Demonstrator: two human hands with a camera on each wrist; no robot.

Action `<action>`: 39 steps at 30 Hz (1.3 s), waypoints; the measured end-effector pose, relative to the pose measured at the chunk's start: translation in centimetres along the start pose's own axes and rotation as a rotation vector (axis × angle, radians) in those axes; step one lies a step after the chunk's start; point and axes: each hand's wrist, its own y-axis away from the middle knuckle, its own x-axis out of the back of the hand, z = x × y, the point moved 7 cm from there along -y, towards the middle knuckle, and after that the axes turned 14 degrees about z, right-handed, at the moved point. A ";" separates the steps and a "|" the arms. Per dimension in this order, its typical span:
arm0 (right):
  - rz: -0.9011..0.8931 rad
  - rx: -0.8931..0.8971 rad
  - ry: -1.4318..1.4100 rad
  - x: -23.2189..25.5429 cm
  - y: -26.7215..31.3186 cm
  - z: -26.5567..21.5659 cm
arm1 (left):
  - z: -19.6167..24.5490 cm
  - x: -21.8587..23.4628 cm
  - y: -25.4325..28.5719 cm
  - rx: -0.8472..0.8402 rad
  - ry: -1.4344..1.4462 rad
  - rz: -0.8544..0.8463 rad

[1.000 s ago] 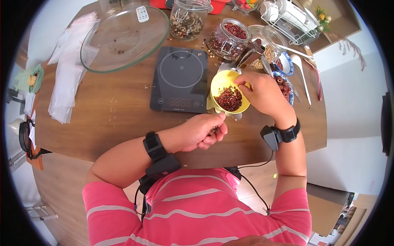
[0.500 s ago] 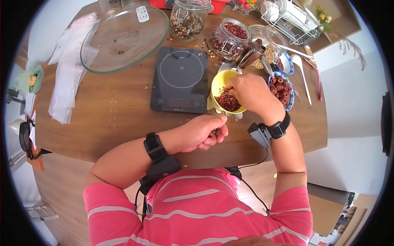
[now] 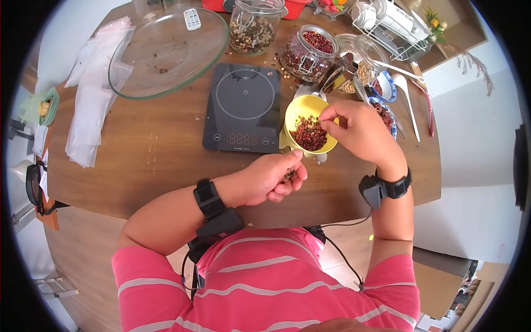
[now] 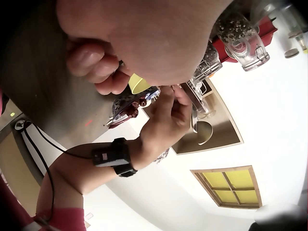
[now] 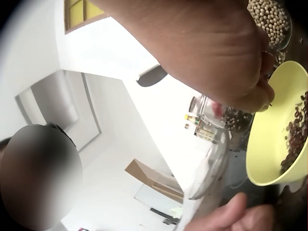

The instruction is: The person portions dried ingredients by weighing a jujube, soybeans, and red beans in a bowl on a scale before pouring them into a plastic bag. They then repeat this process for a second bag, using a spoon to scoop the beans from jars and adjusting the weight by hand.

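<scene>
In the head view a yellow bowl (image 3: 300,105) holds a heap of dark red beans (image 3: 308,137). My right hand (image 3: 359,133) is over the bowl's right rim, thumb and index finger pinched together. In the right wrist view a tiny dark bit (image 5: 270,104) shows at those fingertips, above the bowl's inner wall. Just in front of the bowl, my left hand (image 3: 276,178) has its fingers curled around some small dark bits (image 3: 287,176), with the thumb tip close to the bowl's near edge. Most of what it holds is hidden in the palm.
A black kitchen scale (image 3: 243,108) lies left of the bowl. Behind stand a jar of red beans (image 3: 310,52) and a jar of mixed dried pieces (image 3: 253,33). A large glass dish (image 3: 166,55) is at the back left, plastic bags (image 3: 91,110) beside it. A patterned dish (image 3: 394,130) sits right.
My right hand dipped into the bowl among the beans half a second ago, then rose back to the right rim with fingertips pinched. My left hand has stayed nearly still.
</scene>
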 end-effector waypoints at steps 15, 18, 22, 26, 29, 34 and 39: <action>-0.137 0.046 -0.205 -1.6 3.2 -3.2 | 0.7 -0.1 0.1 -0.044 0.023 0.028; -0.158 0.038 -0.259 -2.6 3.6 -3.6 | 0.7 -0.1 0.3 -0.039 0.045 0.001; -0.146 0.084 -0.268 -3.4 4.1 -3.4 | 0.8 0.0 0.0 -0.060 0.040 0.001; -0.207 0.022 -0.390 -4.3 4.7 -3.7 | 0.4 0.0 -0.3 -0.051 0.039 -0.022; -0.164 0.094 -0.405 -3.8 4.5 -3.9 | 0.5 0.0 -0.1 -0.054 0.067 -0.017; 0.017 -0.004 -0.117 -0.9 2.0 -0.8 | 0.6 -0.1 0.4 -0.006 0.022 0.023; -0.047 0.137 0.163 -2.7 0.9 1.9 | 0.3 -0.7 0.7 -0.008 -0.138 -0.022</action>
